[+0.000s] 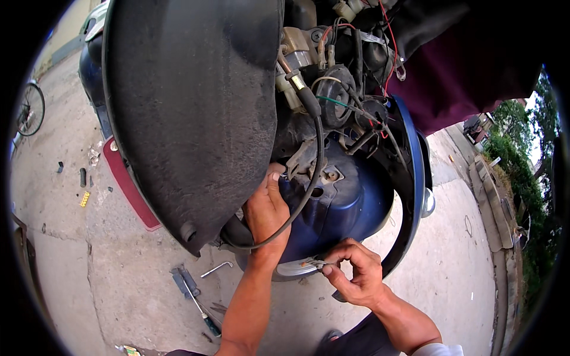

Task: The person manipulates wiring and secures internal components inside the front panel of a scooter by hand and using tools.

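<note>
A scooter's front end stands before me, stripped to its wiring, with a blue front fender [363,212] low in the middle. My left hand [267,213] reaches up beside the fender, behind a looping black cable [319,148]. Its thumb presses near a metal bracket [303,157]; the other fingers are mostly hidden, and what they grip is unclear. Lower right, my right hand [359,274] pinches a small metal piece [317,263] between thumb and fingers, just above the fender's lower edge. A large black panel [196,107] hangs left of my left hand.
Loose wires surround a round black horn [336,98]. A curved blue trim piece [414,172] arcs down the right. On the concrete lie a screwdriver [211,325], an L-shaped wrench [217,269] and a grey block [185,282]. Maroon cloth [457,83] fills the upper right.
</note>
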Demonstrator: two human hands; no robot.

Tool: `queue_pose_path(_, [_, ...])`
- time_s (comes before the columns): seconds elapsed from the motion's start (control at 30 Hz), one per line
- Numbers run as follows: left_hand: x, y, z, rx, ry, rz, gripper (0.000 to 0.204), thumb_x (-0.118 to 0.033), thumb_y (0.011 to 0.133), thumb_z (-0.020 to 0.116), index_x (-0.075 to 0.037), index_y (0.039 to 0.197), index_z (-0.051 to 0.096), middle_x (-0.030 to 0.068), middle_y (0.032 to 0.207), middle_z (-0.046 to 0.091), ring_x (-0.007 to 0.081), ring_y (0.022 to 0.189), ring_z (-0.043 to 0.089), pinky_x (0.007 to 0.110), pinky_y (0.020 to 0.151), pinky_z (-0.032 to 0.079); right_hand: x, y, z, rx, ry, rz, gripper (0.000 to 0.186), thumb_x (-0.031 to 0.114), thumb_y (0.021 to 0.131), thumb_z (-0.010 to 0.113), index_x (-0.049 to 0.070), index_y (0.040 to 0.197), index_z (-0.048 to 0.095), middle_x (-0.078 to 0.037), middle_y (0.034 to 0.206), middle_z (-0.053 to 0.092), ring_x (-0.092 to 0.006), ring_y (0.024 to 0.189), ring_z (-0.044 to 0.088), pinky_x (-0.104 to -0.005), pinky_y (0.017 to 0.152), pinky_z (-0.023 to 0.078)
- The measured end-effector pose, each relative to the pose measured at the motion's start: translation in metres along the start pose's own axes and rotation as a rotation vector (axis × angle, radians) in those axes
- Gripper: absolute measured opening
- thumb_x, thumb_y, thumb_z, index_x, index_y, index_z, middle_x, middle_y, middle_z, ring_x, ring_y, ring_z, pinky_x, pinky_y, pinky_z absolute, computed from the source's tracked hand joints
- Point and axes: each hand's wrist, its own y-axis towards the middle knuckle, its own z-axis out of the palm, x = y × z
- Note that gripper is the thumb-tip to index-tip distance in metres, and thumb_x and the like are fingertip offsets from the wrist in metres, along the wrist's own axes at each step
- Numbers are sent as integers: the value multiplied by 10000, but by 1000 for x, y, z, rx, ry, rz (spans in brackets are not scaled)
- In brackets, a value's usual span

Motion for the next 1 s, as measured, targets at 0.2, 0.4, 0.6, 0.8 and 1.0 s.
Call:
queue_pose_path(0.2, [-2, 0, -1, -27, 133, 123, 187, -82, 1053, 487, -1, 1103, 649, 242, 1026, 684, 426, 941, 643, 463, 856, 483, 2, 1, -3, 33, -29, -62, 125, -52, 867, 725, -41, 976, 664, -121, 885, 661, -150, 689, 633, -284, 624, 514])
queue_pose_path(0.4, [-3, -2, 0, -94, 201, 195, 161, -72, 1053, 482, 23, 1069, 611, 232, 997, 667, 408, 912, 638, 475, 838, 476, 4, 0, -4, 18, -19, -63, 125, -50, 866, 727, -41, 977, 669, -118, 876, 660, -149, 686, 631, -284, 626, 516])
queue_pose_path(0.6, [1, -3, 4, -120, 146, 167, 137, -71, 1057, 480, 28, 1070, 574, 194, 965, 654, 363, 872, 628, 455, 836, 473, 6, -1, -3, 20, -22, -73, 128, -58, 861, 721, -36, 974, 666, -115, 870, 659, -152, 680, 630, -287, 621, 515])
queue_pose_path(0.8, [3, -9, 5, -103, 51, 136, 144, -77, 1067, 466, 29, 1085, 561, 184, 988, 650, 338, 884, 623, 439, 847, 475, 5, -5, -5, 7, -3, -70, 115, -39, 883, 706, -37, 977, 640, -118, 915, 658, -141, 739, 633, -287, 660, 515])
queue_pose_path(1.0, [4, -26, -2, -42, -67, 193, 176, -115, 1089, 446, 20, 1084, 560, 167, 1054, 628, 297, 982, 604, 398, 904, 470, 13, -6, 0, -29, 654, 244, 143, 41, 1015, 616, -22, 1117, 539, -71, 969, 657, -106, 856, 640, -265, 755, 531])
